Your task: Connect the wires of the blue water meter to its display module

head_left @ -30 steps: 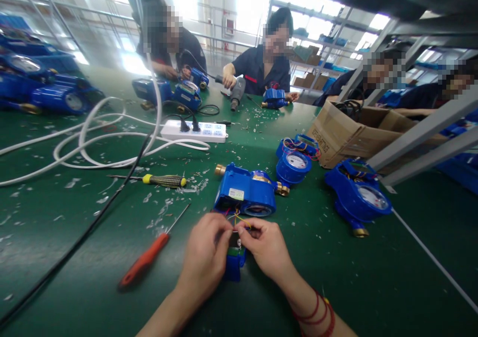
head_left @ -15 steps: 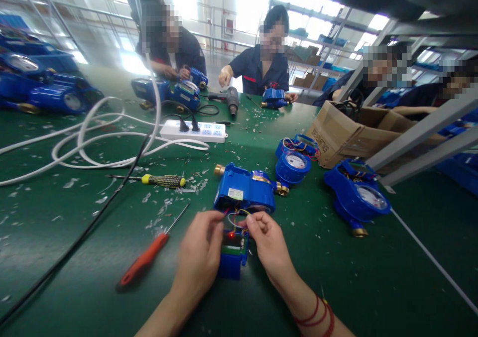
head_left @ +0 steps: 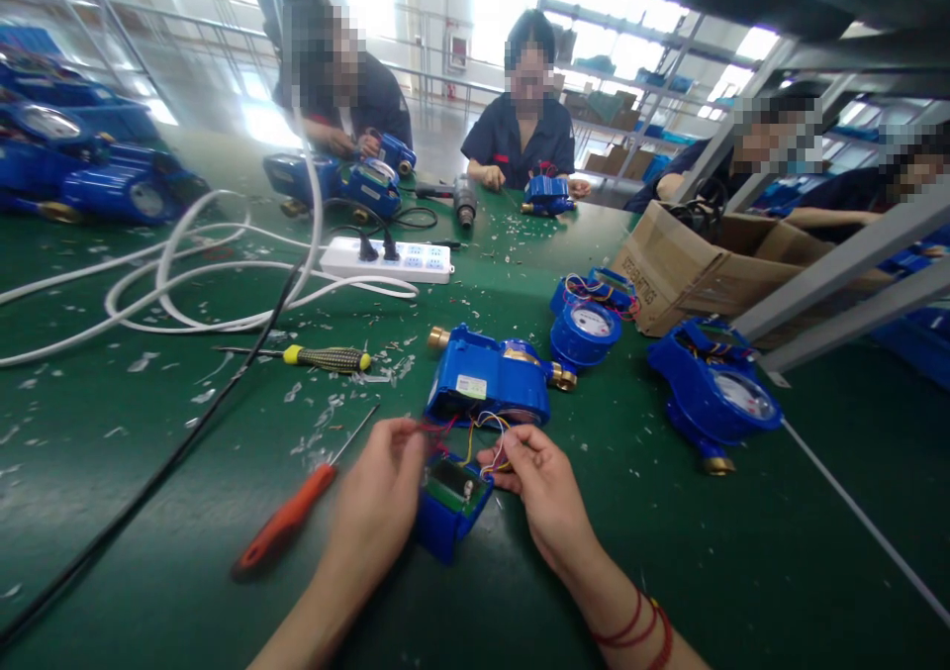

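A blue water meter [head_left: 490,385] with brass ends lies on the green table [head_left: 668,571] in front of me. Thin coloured wires [head_left: 486,430] run from it to a small blue box with a green circuit board [head_left: 449,500] lying between my hands. My left hand [head_left: 378,497] rests against the box's left side and pinches a red wire. My right hand [head_left: 538,482] pinches the bundle of wires just right of the board. A red cord bracelet sits on my right wrist.
A red-handled screwdriver [head_left: 286,517] and a yellow-black one [head_left: 323,357] lie to the left. More blue meters [head_left: 586,326] [head_left: 716,388], a cardboard box [head_left: 690,269], a white power strip [head_left: 390,259], coiled white cable and plastic scraps are around. Several seated people work at the far side.
My hands have drawn apart and uncovered the circuit board; the blue box has tilted left. The wires are now spread between my fingers. The person opposite has put down the power screwdriver.
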### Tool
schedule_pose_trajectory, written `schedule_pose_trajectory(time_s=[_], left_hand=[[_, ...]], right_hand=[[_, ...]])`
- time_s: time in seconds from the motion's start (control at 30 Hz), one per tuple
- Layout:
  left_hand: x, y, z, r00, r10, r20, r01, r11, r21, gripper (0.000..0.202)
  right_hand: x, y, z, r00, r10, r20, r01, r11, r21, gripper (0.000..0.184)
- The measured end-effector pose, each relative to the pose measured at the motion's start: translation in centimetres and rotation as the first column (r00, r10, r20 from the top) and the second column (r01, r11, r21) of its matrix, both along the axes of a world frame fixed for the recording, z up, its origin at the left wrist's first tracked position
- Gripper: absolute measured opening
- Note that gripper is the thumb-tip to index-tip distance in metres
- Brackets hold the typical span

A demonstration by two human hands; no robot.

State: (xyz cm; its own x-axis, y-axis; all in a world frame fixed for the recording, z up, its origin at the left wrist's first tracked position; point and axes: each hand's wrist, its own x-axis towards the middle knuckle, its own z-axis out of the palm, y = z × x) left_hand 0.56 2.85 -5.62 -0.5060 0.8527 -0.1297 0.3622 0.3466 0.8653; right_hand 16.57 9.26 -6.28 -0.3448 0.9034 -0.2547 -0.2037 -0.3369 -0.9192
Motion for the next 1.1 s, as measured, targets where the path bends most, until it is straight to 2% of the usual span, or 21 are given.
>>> schedule_pose_trajectory(time_s=[0.13,0.27,0.37,0.47,0.57,0.63,0.7,0.8,0.87,0.97,1.1], left_hand=[[0.5,0.1,0.4,0.999,-0.052,0.006,0.052,0.999,-0.009,0.030],[0.5,0.0,0.1,0.982,-0.133,0.130,0.125,0.990,0.068,0.034],[0.3,-0.1,-0.5,0.969,-0.135,0.209,0.116,0.988,0.099,0.036],[0.4,-0.3,-0.7,0.972,-0.119,0.205,0.099,0.990,0.105,0.034],[0.7,-0.5,-0.2,0.981,-0.116,0.157,0.101,0.990,0.098,0.034],[0.8,-0.5,0.2,0.984,-0.120,0.134,0.109,0.990,0.086,0.035],[0.8,-0.5,0.4,0.985,-0.109,0.136,0.100,0.992,0.072,0.033],[0.5,-0.6,0.6,0.983,-0.085,0.162,0.077,0.996,0.051,0.028],[0.3,-0.7,0.6,0.982,-0.086,0.169,0.078,0.995,0.057,0.028],[0.1,-0.8,0.7,0.981,-0.069,0.184,0.053,0.994,0.091,0.029],[-0.4,-0.5,0.5,0.964,0.079,0.253,-0.112,0.987,0.118,0.036]], right_hand=[[0.0,-0.1,0.2,0.996,0.000,-0.094,-0.008,0.996,-0.084,0.026],[0.2,0.0,0.4,0.985,-0.005,-0.174,-0.023,0.987,-0.156,0.023],[0.3,0.1,0.3,0.979,-0.019,-0.201,-0.016,0.985,-0.171,0.023],[0.3,-0.1,0.2,0.980,-0.027,-0.196,-0.003,0.988,-0.154,0.021],[0.1,-0.8,0.2,0.988,-0.040,-0.150,0.024,0.994,-0.107,0.023],[0.1,-1.5,0.2,0.994,-0.002,-0.110,-0.001,1.000,-0.024,0.033],[0.3,-2.2,0.4,0.992,0.112,-0.060,-0.107,0.990,0.090,0.054],[0.5,-2.8,0.7,0.961,0.263,0.085,-0.275,0.939,0.206,0.083],[0.5,-2.9,0.9,0.952,0.256,0.167,-0.291,0.928,0.231,0.084],[0.4,-2.9,1.0,0.962,0.193,0.194,-0.242,0.932,0.269,0.079],[0.8,-2.7,1.3,0.957,0.168,0.237,-0.239,0.918,0.315,0.086]])
